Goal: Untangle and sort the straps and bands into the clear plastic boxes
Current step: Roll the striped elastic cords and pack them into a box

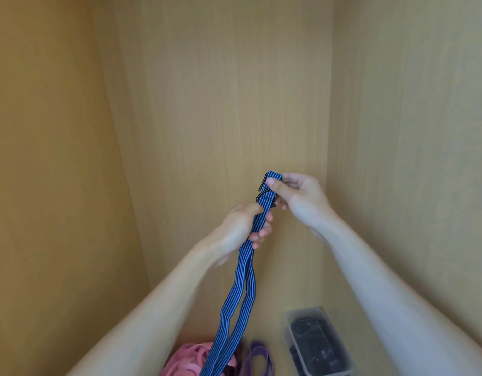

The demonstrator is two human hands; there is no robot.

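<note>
Both hands hold the strap (243,280) up: left hand (241,226) curled round it, right hand (296,196) pinching its top end. Its tail hangs into the pink bands (185,359); I think tugging could drag them along.

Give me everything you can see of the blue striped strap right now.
The flat blue elastic strap with thin black stripes looks woven and stretchy. It is doubled, two runs hanging side by side from the raised hands down over the pink rubber bands at the bottom edge. Dark metal hooks sit at its top. The right hand pinches the top end; the left hand grips it just below.
</note>
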